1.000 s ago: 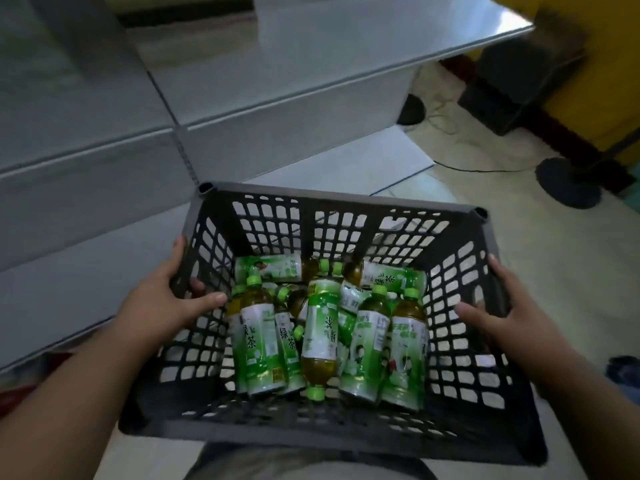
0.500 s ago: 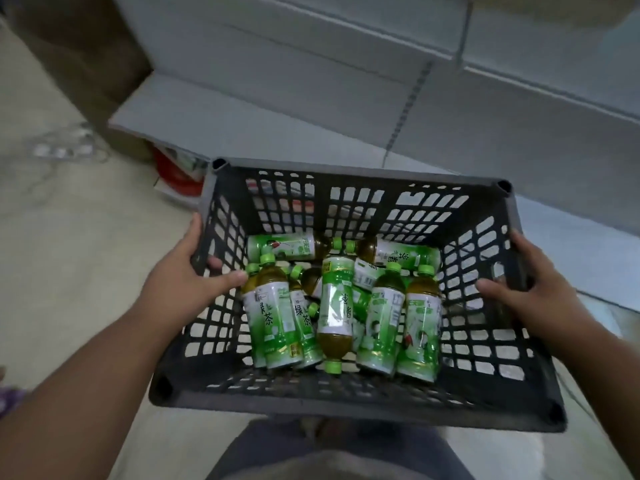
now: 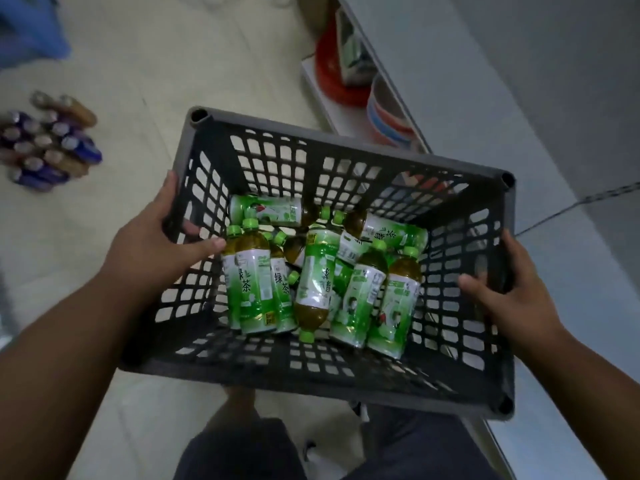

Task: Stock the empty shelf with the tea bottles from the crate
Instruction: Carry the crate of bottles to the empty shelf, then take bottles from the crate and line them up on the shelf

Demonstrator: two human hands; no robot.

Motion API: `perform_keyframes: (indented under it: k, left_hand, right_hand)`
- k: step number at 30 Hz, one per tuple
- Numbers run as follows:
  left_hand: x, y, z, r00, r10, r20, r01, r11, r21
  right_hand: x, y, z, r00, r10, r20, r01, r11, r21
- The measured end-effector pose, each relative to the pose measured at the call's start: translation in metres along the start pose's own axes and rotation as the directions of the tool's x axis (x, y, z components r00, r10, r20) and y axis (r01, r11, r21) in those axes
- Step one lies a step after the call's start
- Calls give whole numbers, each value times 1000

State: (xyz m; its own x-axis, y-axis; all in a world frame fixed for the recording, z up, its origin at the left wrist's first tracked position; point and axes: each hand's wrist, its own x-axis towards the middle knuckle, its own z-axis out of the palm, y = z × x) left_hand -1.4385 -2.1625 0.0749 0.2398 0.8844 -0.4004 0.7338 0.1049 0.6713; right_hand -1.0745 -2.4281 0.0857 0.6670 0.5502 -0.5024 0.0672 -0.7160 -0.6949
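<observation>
your left hand (image 3: 152, 251): fingers curled over crate (image 3: 346, 382) wall at 9 o'clock, thumb inside touching mesh, rest outside. right hand (image 3: 509, 292): same clamp on wall at 3 o'clock, thumb in, fingers wrapped over rim. two-sided grip likely carries load level so nothing rolls. tea bottles (image 3: 322, 275) heaped loose on crate bottom, centre, none taken out. grey shelf (image 3: 467, 109) at 1 o'clock, just beyond crate. purple cans (image 3: 48, 147) on floor (image 3: 156, 81), 10 o'clock, well apart.
</observation>
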Motion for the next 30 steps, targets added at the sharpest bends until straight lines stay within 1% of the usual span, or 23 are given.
perform_keyframes:
  k: [2, 6, 13, 17, 21, 24, 27, 29, 30]
  left_hand:
    - [-4, -39, 26, 998, -51, -45, 50, 998, -30]
    - [-2, -125, 87, 985, -129, -114, 118, 988, -99]
    - [16, -269, 200, 954, -222, -201, 182, 963, -200]
    - [25, -324, 249, 937, -261, -232, 203, 948, -245]
    - [26, -358, 279, 931, -231, -284, 155, 952, -265]
    - [24, -371, 286, 919, -196, -343, 120, 966, -231]
    - [25, -371, 284, 929, -186, -321, 138, 976, -166]
    - [21, -365, 282, 945, -169, -281, 137, 982, -128]
    - [18, -363, 282, 953, -145, -265, 123, 988, -97]
  right_hand:
    - [31, 17, 18, 997, -46, 65, 49, 997, -54]
    - [90, 66, 69, 982, -133, 130, 151, 980, -132]
    - [195, 160, 163, 946, -200, 253, 250, 950, -186]
    - [234, 198, 211, 921, -250, 297, 307, 937, -165]
    - [261, 221, 235, 890, -294, 348, 363, 919, -152]
    - [264, 226, 239, 883, -297, 363, 361, 925, -121]
    - [265, 222, 238, 875, -304, 378, 379, 914, -141]
    - [257, 221, 237, 866, -304, 397, 408, 889, -209]
    - [252, 221, 236, 867, -293, 403, 421, 864, -278]
